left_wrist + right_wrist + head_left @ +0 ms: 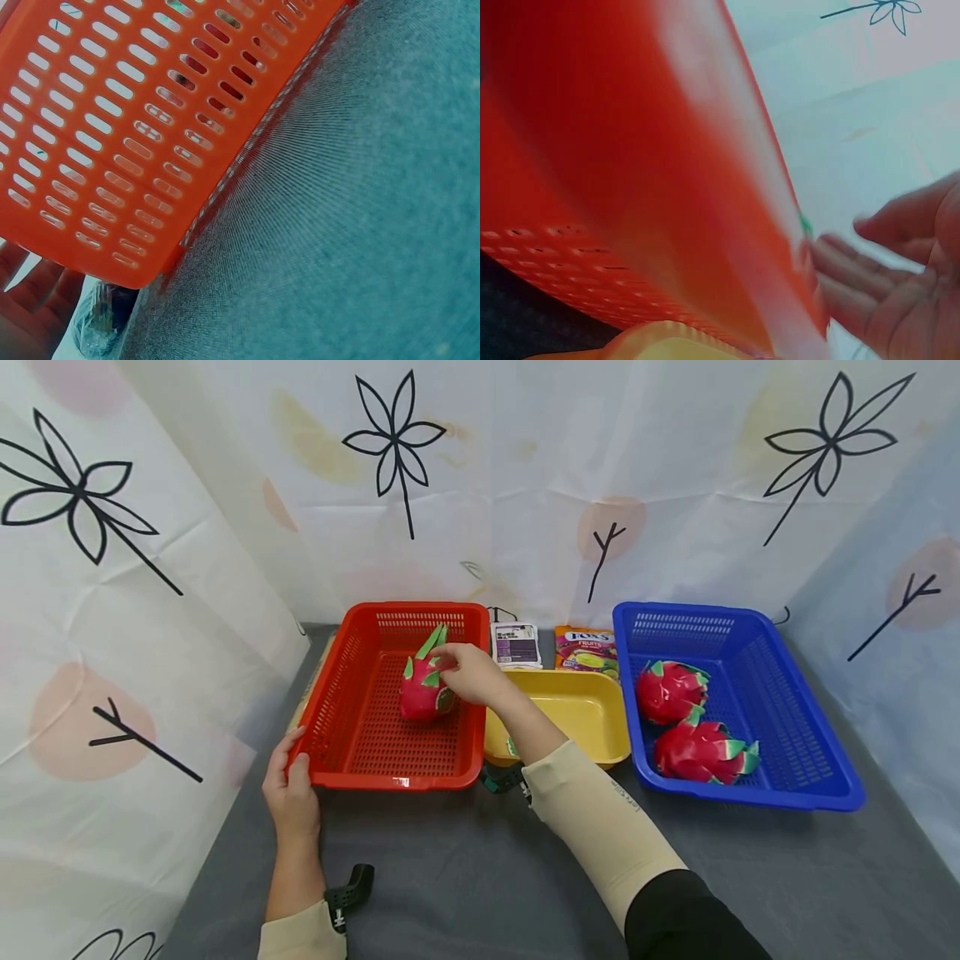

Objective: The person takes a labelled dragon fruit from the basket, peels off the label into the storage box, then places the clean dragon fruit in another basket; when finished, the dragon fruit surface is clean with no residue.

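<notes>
A red basket holds one pink dragon fruit with green leaf tips. My right hand is over the basket beside that fruit, its fingertips close to the leaves. In the right wrist view the thumb and fingers of the right hand are apart, with nothing seen between them. My left hand holds the basket's front left corner, thumb at the front and fingers along the outer left side. The basket's slotted wall fills much of the left wrist view.
Two dragon fruits lie in a blue basket on the right. Between the baskets is a yellow basin, partly behind my right forearm. Behind it are a Fox's candy bag and a white and purple packet. Patterned curtains surround the grey table.
</notes>
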A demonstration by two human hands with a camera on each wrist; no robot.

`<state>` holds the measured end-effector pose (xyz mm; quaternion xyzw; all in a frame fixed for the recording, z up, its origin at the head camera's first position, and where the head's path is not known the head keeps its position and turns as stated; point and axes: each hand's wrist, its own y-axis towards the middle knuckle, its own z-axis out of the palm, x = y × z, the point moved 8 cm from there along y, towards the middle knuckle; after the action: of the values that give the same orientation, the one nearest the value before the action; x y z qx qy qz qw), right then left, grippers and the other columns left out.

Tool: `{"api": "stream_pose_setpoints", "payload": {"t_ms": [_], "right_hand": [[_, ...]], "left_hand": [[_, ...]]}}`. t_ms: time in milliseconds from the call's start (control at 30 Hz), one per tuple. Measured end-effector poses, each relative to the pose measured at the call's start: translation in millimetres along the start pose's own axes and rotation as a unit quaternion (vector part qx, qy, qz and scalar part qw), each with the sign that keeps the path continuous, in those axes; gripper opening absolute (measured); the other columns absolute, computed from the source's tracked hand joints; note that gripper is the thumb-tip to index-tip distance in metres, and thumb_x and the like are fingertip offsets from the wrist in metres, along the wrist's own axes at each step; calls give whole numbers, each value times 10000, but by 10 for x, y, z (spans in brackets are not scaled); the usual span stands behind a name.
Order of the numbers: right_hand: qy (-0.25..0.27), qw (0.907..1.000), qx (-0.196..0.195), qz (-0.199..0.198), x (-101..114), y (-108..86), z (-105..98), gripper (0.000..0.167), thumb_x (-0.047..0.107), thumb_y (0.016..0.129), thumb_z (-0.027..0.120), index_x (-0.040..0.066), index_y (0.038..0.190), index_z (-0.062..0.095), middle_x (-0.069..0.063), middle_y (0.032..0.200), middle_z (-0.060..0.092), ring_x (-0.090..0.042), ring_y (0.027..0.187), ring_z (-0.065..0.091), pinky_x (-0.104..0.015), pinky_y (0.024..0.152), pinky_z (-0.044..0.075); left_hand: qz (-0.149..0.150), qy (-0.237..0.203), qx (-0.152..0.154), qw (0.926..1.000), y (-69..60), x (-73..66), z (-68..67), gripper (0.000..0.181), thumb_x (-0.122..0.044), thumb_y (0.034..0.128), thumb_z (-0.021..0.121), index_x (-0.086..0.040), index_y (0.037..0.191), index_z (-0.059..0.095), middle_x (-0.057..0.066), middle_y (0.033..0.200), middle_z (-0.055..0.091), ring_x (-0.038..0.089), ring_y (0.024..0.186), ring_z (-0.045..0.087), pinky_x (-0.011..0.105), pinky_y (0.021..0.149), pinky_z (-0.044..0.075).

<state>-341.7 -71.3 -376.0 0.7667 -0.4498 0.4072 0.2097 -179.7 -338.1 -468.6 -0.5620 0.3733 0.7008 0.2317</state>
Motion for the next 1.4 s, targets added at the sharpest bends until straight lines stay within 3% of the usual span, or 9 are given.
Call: {"api": "stream_pose_setpoints", "payload": {"t_ms": [133,267,533,767,933,1133,1400], "right_hand": [[383,9977,436,-336,11,33,75,444,7,1024,511,30,1466,528,-170,1388,589,-296,1272,587,-362,975,536],[269,9960,634,-568,-24,71,124,455,-29,1010,505,43,1458,536,-149,1375,606,-285,1315,560,-387,1042,498],[-741,9958,-27,-546,-94,158,85,455,-20,979,540,41,1428,578,-197,1409,532,-268,1180,515,-426,1019,497],[-1715,9831,153,-620,-71,245,141,484,19,993,564,21,1475,526,-192,1493,453,-286,1345,477,-412,1111,430],[-2118,9731,392,-818,-47,325,167,457,33,1000,554,43,1457,557,-170,1574,401,-306,1436,407,-427,1137,401],[-2554,9598,416,-1087,-42,419,165,388,46,1026,546,79,1402,635,-135,1437,542,-272,1317,531,-371,1080,458],[-2762,9503,223,-1417,-46,477,143,300,191,973,716,146,1268,749,-92,1146,650,-250,1068,594,-376,940,489]], "left_hand": [[51,1,5,10000,-10,-11,4,413,-66,1013,450,-46,1378,640,60,1333,610,209,1132,569,201,908,485],[105,-48,30,9999,-12,-7,3,413,-54,1008,456,-18,1381,628,71,1335,609,206,1122,577,195,896,496],[200,-162,68,9996,-9,-55,18,407,-49,1009,451,5,1373,624,83,1317,609,222,1094,583,208,877,505],[207,-260,50,9994,-11,-47,18,404,-46,1008,453,19,1370,620,83,1304,615,215,1089,587,194,876,505],[230,-205,34,9995,-21,-56,12,404,-49,1008,454,11,1371,623,77,1305,620,217,1098,582,199,894,500],[283,-133,35,9995,-24,-67,14,402,-53,1009,457,6,1369,626,70,1302,624,216,1096,580,198,903,494],[226,-104,99,9996,-21,-51,19,409,-63,1015,450,-27,1381,629,77,1332,606,237,1111,577,208,908,501]]}}
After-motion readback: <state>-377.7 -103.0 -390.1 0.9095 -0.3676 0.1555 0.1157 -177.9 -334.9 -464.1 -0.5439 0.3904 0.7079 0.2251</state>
